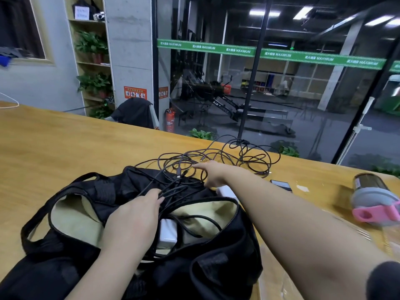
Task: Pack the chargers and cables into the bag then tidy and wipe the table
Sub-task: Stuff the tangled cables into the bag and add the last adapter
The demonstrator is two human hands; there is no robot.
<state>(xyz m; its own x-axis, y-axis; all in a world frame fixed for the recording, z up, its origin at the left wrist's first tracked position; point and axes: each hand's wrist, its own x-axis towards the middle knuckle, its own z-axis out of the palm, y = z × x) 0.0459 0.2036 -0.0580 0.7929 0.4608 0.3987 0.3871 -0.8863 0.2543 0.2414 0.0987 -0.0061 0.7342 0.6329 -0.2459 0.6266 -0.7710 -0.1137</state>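
Here, the left hand (134,215) lies palm-down over the open black bag (216,256), its fingers curled around several strands of dark cable (227,156) at the bag's mouth. A white charger (167,233) sits inside against the pale lining. To the right, the right hand (213,172) reaches forward over the tangle of cable spread on the wooden table (65,148), fingers stretched out and holding nothing. Farther right lies a pink-lidded bottle (372,202) on its side. Glass walls stand behind.
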